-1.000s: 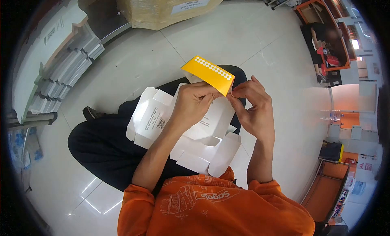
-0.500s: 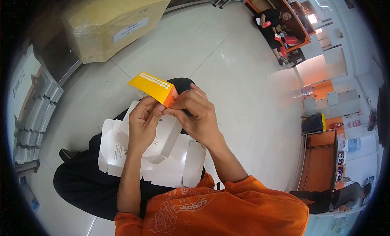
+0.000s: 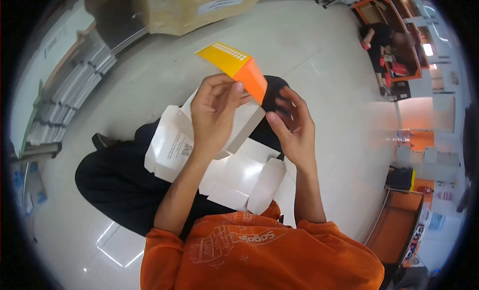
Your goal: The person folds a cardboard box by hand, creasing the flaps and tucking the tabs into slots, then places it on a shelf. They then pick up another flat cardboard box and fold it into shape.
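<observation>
Floor (image 3: 339, 140): pale, glossy tile, widest surface in view. Seated person's black trousers (image 3: 115, 165) spread over it, legs bent; orange shirt (image 3: 259, 255) at bottom of view. Brown wrapped carton (image 3: 189, 15) at the floor's far edge, white label on its near side. Stacks of white card (image 3: 75, 90) along the floor's left edge, raised on a grey support. At the floor's far right corner, an orange-edged shelf unit (image 3: 376, 10); co-worker (image 3: 376, 40) in dark clothing in front of it, with red items near, too blurred to identify.

On the lap: white cardboard (image 3: 239, 172), several panels and flaps, some lying flat, some standing up at an angle. Small print and a QR code (image 3: 186, 150) on the panel toward the lap's left edge.

Left hand (image 3: 214, 108): thumb on the near side, fingers behind, pinching the lower edge of a yellow-and-orange box (image 3: 252, 80). Box is tilted, above the lap's far edge, apart from the cardboard; yellow face upward with a row of white marks, orange face toward the right. Right hand (image 3: 294, 130): fingers spread and curved, thumb just beside the box's lower right corner, holding nothing visible.
</observation>
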`<action>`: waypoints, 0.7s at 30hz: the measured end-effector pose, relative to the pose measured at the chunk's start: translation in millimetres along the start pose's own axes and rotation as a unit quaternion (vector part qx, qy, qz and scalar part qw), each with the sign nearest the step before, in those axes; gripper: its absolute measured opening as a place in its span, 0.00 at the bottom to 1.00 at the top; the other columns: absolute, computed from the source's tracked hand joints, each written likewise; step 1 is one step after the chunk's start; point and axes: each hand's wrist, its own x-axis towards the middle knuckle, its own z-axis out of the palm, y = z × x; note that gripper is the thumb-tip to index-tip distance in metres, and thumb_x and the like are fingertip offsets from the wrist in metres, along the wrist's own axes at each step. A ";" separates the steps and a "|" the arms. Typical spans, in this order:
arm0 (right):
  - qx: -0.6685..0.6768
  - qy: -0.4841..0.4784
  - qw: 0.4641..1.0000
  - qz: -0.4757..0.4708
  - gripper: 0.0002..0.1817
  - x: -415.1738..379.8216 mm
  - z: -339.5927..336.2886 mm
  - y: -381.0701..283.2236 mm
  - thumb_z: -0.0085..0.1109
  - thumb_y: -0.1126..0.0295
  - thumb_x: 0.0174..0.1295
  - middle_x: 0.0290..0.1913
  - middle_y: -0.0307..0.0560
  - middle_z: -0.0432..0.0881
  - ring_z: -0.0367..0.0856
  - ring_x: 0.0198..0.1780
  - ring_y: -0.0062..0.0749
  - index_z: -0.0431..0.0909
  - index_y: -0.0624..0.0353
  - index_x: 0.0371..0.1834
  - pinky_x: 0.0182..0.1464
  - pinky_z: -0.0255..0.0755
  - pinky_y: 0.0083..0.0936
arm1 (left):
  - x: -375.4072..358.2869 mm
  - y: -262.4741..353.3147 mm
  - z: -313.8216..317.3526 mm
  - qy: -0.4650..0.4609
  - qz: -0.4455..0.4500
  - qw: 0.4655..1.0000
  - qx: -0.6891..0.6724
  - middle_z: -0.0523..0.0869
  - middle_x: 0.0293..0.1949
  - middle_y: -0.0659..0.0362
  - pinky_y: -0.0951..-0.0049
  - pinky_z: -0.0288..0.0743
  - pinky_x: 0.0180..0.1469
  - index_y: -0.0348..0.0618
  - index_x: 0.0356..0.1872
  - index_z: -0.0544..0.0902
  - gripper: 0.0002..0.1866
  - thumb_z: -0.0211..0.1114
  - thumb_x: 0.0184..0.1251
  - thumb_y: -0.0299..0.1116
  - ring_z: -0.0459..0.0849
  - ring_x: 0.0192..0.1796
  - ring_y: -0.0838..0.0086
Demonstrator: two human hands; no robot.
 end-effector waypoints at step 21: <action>0.167 -0.026 0.971 0.168 0.12 19.5 -2.9 1.8 0.61 0.70 0.69 0.34 0.40 0.85 0.79 0.36 0.17 0.84 0.67 0.48 0.39 0.72 0.17 | -2.3 10.9 -10.3 -0.184 0.019 0.920 0.344 0.86 0.43 0.57 0.74 0.76 0.47 0.41 0.56 0.80 0.17 0.64 0.66 0.26 0.84 0.44 0.73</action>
